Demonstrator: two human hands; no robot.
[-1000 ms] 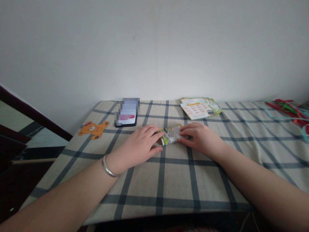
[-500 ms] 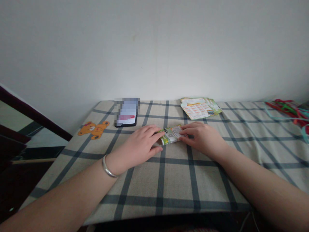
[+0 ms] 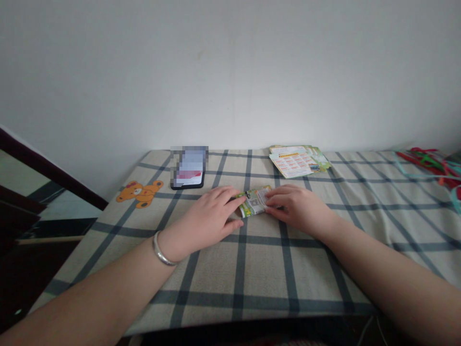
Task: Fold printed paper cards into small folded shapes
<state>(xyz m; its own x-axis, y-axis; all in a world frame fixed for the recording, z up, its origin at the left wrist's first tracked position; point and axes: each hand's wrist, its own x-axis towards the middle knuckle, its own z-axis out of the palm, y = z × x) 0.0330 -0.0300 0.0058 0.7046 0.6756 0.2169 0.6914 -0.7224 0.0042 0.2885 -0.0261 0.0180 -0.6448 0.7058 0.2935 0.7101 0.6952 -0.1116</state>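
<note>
A small folded printed leaflet [image 3: 255,201], green and white with fine text, lies on the checked cloth between my hands. My left hand [image 3: 212,214], with a silver bangle at the wrist, holds its left end; the index fingertip presses on top and the thumb lies at the near left corner. At the right end, my right hand [image 3: 298,206] grips the leaflet's edge between thumb and curled fingers. Both hands hide parts of its ends.
A phone [image 3: 190,168] lies behind my left hand, with an orange bear cutout [image 3: 139,193] to its left. Near the wall is a pile of printed leaflets [image 3: 293,163]. Coloured strips [image 3: 432,163] lie at the far right. The checked tablecloth [image 3: 262,269] drops at the front edge.
My right hand's fingers have shifted slightly along the leaflet's right end, and its thumb and fingers look closer together. The left hand and the leaflet are almost still.
</note>
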